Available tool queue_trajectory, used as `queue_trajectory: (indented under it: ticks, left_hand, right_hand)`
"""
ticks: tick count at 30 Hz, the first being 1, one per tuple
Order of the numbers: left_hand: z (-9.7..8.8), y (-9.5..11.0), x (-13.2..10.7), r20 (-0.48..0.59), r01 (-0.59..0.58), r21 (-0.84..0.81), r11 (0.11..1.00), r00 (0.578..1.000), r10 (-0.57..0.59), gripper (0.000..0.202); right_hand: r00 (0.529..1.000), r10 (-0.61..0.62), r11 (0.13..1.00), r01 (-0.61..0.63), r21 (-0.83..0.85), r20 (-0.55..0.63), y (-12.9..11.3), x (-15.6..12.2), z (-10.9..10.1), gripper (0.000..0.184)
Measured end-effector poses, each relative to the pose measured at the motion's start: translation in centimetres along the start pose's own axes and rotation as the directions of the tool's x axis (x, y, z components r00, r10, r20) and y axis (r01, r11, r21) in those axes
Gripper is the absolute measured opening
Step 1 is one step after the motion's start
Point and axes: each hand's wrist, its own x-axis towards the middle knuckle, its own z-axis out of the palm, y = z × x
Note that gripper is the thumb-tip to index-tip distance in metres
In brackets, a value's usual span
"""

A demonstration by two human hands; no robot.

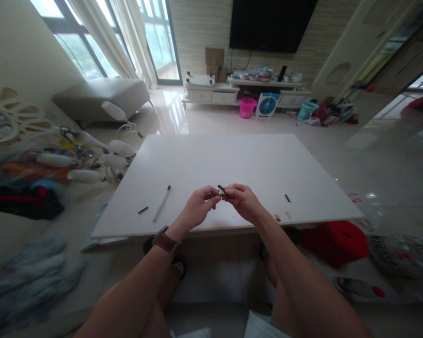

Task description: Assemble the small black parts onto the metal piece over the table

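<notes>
Both hands meet over the front part of the white table (218, 155). Between their fingertips is a small black-and-silver piece (221, 190), too small to make out its kind. My left hand (200, 205), with a brown-strapped watch (167, 240) at the wrist, pinches it from the left. From the other side, the thumb and fingers of my right hand (245, 202) close on it. On the table to the left lie a thin white stick with a dark tip (161, 204) and a short black strip (143, 210). To the right are a dark green strip (287, 198), a small gold-and-dark piece (277, 218) and a little clear piece (288, 215).
A lamp with several white shades (113, 148) stands close to the table's left edge. A red round thing (345, 239) and a bottle with a red cap (357, 286) are at the right. Beyond, a pink basket (247, 108) and a blue fan (267, 104) are on the floor.
</notes>
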Motion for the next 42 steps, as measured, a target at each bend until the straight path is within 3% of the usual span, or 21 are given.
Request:
queue_trajectory:
  ticks: [17, 33, 42]
  left_hand:
    - [-0.2, 0.7, -0.2, 0.037, -0.009, -0.006, 1.000, 0.999, 0.009, 0.015]
    - [-0.8, 0.3, 0.0, 0.112, -0.036, -0.038, 0.999, 0.993, 0.040, 0.015]
    - [-1.0, -0.4, 0.1, 0.172, 0.021, -0.081, 0.996, 0.985, -0.006, 0.019]
  right_hand:
    - [0.978, -0.189, 0.950, 0.205, -0.237, 0.085, -0.2, -0.3, -0.6, 0.012]
    - [0.975, -0.210, 0.965, 0.218, -0.143, 0.072, -0.1, -0.5, -0.3, 0.008]
    - [0.976, -0.206, 0.965, 0.216, -0.152, 0.074, 0.1, -0.6, -0.4, 0.009]
